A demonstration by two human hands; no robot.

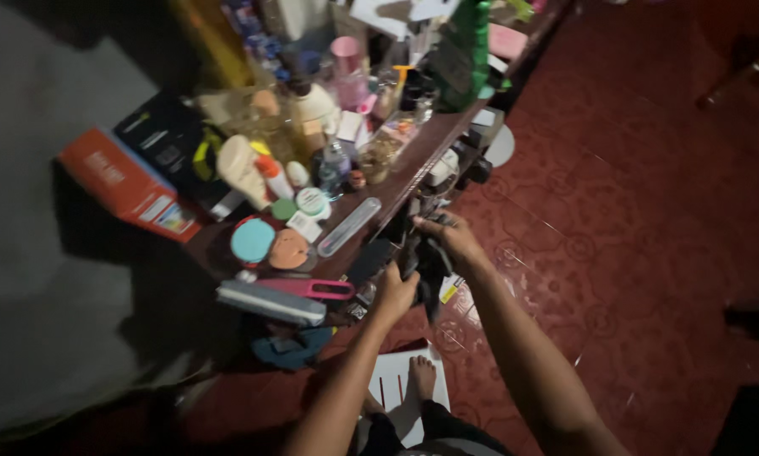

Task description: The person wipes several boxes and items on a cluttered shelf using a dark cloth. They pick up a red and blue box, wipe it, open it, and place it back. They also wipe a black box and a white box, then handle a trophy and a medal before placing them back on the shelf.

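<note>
Both my arms reach out to the crowded dark wooden table's [413,169] near edge; my left hand [394,295] and right hand [452,239] have fingers clamped on a crumpled black cloth [424,263].

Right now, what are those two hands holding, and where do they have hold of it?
Both the left hand and right hand grip a dark, floppy item, seemingly cloth, by its upper part. What it is exactly cannot be told.

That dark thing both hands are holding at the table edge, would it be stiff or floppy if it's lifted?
Probably floppy: the dark thing bunches and folds between the left hand and right hand, and a part hangs down below them. Likely light for its size, since it droops like cloth. It is dim and blurred there, so what kind of thing it is stays uncertain.
</note>
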